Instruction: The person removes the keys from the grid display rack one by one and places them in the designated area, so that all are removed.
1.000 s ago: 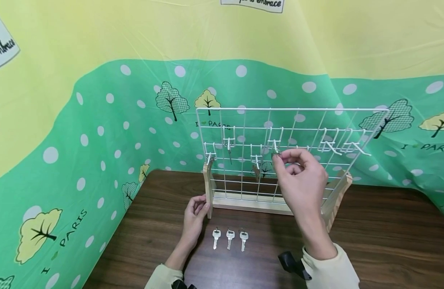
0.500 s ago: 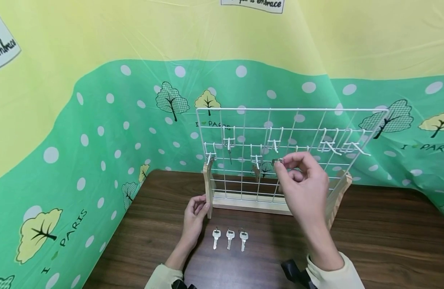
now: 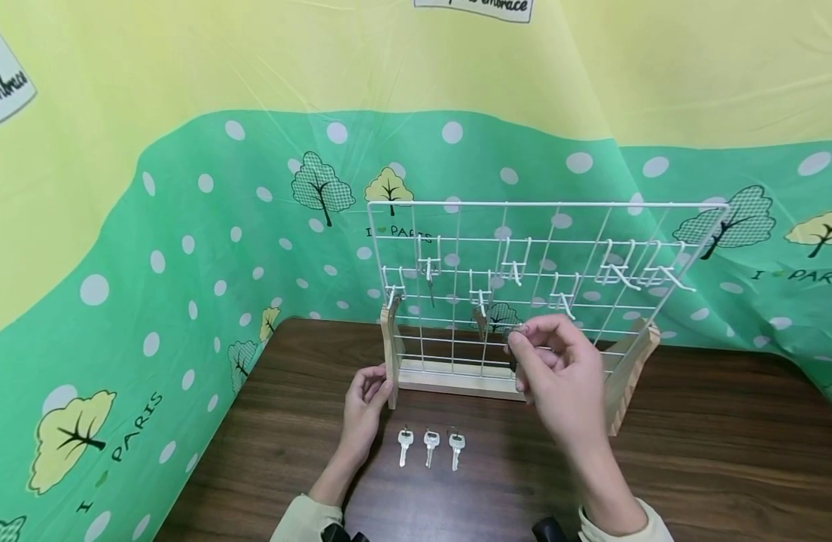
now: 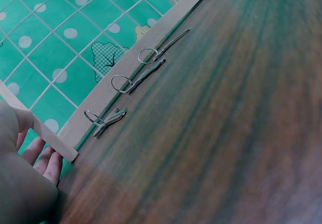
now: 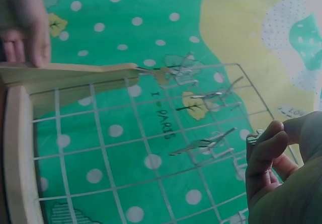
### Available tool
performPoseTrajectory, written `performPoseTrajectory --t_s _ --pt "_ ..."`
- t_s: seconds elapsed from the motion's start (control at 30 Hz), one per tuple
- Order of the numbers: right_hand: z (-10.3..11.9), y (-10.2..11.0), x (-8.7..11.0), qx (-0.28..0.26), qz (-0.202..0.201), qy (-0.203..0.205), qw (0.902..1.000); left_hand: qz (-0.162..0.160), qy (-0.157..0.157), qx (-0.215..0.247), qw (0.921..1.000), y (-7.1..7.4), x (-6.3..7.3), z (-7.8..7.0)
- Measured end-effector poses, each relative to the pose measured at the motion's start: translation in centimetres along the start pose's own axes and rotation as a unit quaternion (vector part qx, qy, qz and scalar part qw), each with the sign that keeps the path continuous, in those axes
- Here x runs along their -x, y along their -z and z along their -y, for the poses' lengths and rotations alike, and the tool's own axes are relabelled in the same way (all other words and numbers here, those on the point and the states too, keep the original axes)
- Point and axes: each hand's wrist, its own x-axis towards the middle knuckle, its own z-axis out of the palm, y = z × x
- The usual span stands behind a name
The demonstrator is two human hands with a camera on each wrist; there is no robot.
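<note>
A white wire grid rack [image 3: 547,204] with wooden side pieces stands on the table. My left hand [image 3: 366,403] grips its left wooden side piece [image 3: 391,354], also seen in the left wrist view. In front of the grid, my right hand [image 3: 570,376] pinches the ring of a key [image 3: 513,361] between thumb and forefinger; the fingers partly hide the key. The upper middle hook [image 3: 515,272] is bare, above and apart from that hand. Keys hang on hooks to the left, among them one key [image 3: 431,292] and a lower key [image 3: 481,322].
Three silver keys with rings lie in a row before the rack: a left key [image 3: 405,447], a middle key [image 3: 431,449] and a right key [image 3: 457,450]. Bare hooks [image 3: 619,275] project at the grid's right. A patterned cloth [image 3: 205,226] hangs behind the dark wooden table [image 3: 734,452].
My right hand has come down and away from the upper middle hook with the key, which leaves a lower hook uncovered. My left hand has stayed on the side piece.
</note>
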Motion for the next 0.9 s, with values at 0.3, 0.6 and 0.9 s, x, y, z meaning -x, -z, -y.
performPoseTrajectory --t_s 0.3,0.6,0.9 --pt "-2.2 0.5 1.3 -0.037 0.033 -0.033 0.9982 0.001 -0.001 0.002 1.0 0.1 0.0 0.1" --pt "-4.1 0.9 2.2 -0.044 0.065 -0.048 0.9957 0.004 -0.002 0.004 1.0 0.1 0.0 0.1" --pt "-5.6 1.5 3.1 -0.03 0.069 -0.059 0.9954 0.007 -0.002 0.001 1.0 0.1 0.0 0.0"
